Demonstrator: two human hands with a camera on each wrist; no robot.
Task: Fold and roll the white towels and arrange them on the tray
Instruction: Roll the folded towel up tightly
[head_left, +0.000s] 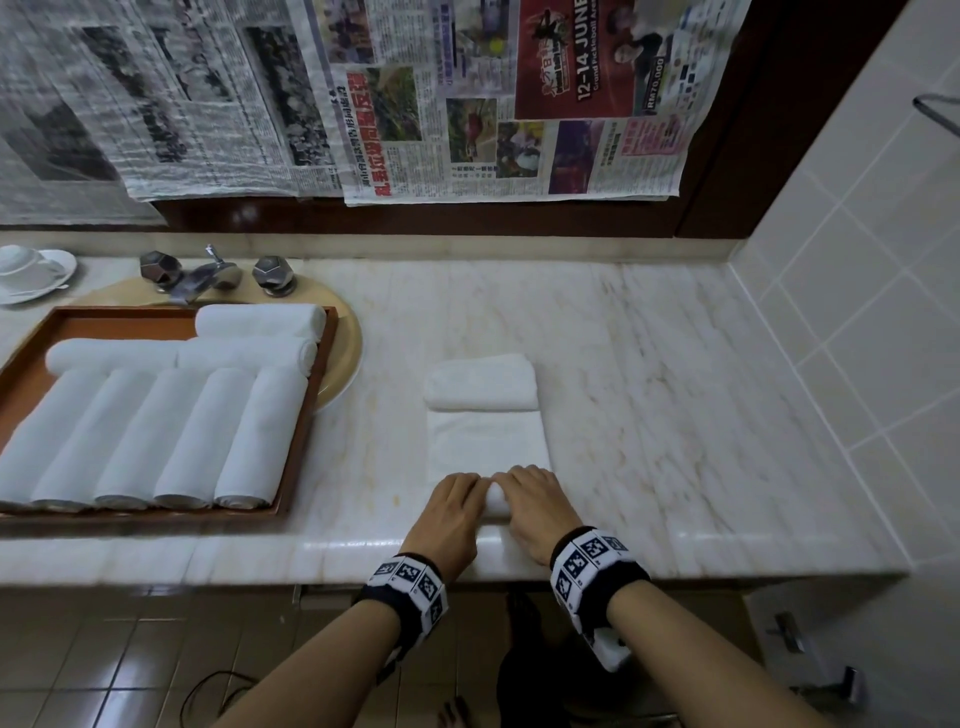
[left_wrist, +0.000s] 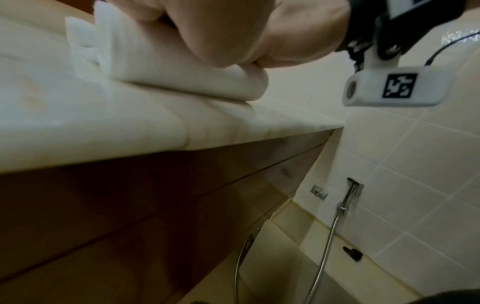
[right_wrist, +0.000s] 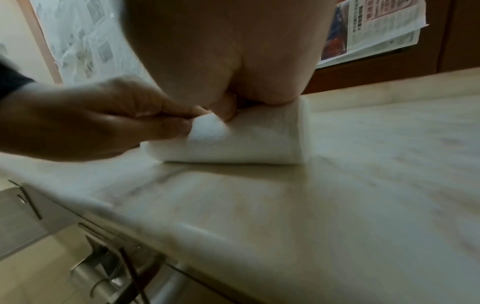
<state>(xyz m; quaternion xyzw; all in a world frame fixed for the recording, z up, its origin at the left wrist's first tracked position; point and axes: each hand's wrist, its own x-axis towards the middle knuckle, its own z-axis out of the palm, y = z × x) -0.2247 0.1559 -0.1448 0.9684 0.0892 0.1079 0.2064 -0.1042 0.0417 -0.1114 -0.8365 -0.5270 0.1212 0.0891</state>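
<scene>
Both hands are down on the towel at the front of the worktop: the left hand (head_left: 451, 512) has its fingers curled over the left part of the started roll, and the right hand (head_left: 540, 506) sits just beside it, fingers bent over the right part, so the two nearly meet over the middle. From the right wrist view the left hand's thumb and fingertips (right_wrist: 179, 123) are pinching the end of the rolled part, while the right hand presses down on top of it. The white towel (head_left: 488, 447) is a long folded strip, rolled only at its near end under the hands, the flat rest of it running away from the person across the marble worktop (head_left: 701, 415). Touching the far end of that strip lies a second folded towel (head_left: 480, 382), thick and not rolled. Left of the towel in hand sits the wooden tray (head_left: 304, 431), resting partly over a round beige basin (head_left: 345, 353). It carries rolled towels (head_left: 171, 436): five side by side at the front, three more lying crosswise behind them. Beyond the tray stands a chrome faucet (head_left: 208, 275), with a white cup and saucer (head_left: 31, 273) further left. Newspaper sheets (head_left: 467, 104) hang over the wall behind.
</scene>
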